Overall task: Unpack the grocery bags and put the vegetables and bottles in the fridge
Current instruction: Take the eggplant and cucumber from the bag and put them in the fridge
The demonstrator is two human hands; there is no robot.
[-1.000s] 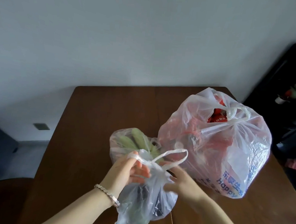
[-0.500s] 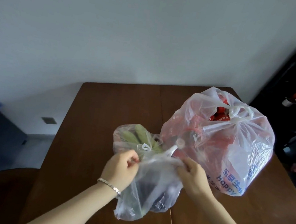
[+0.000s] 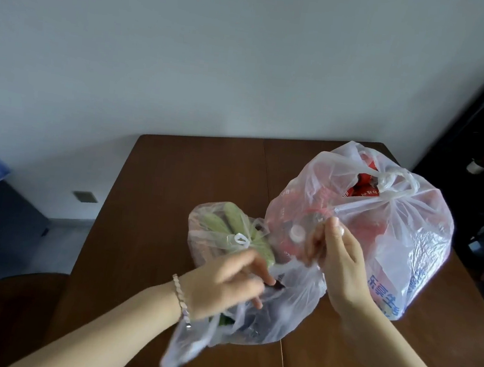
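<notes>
1. Grocery bags, three in number, are set on a brown worktop (image 3: 190, 178). The large bag (image 3: 401, 245), knotted at the top and printed in blue, is taken as the landmark.
2. Red packets are seen through the large bag's film, and a white bottle cap (image 3: 297, 232) is pressed against its left wall.
3. A knotted bag (image 3: 213, 249) holding pale green vegetables (image 3: 215, 225) is stood just left of the large bag and appears to touch it.
4. The front bag (image 3: 280, 319), thin and clear, is laid in front of the large bag and to its left, with its mouth open. Dark and green contents are shown dimly through it.
5. The right hand (image 3: 342, 268) is held up against the large bag's left side, and a fold of the front bag's rim is pinched between thumb and fingers (image 3: 335, 238).
6. The left hand (image 3: 224, 286), with a bracelet (image 3: 182, 299) at the wrist, is placed at the front bag's mouth. It is blurred, so whether its fingers grip the film cannot be told.
7. A dark cabinet (image 3: 474, 178) is seen to the right of the large bag, off the worktop.
</notes>
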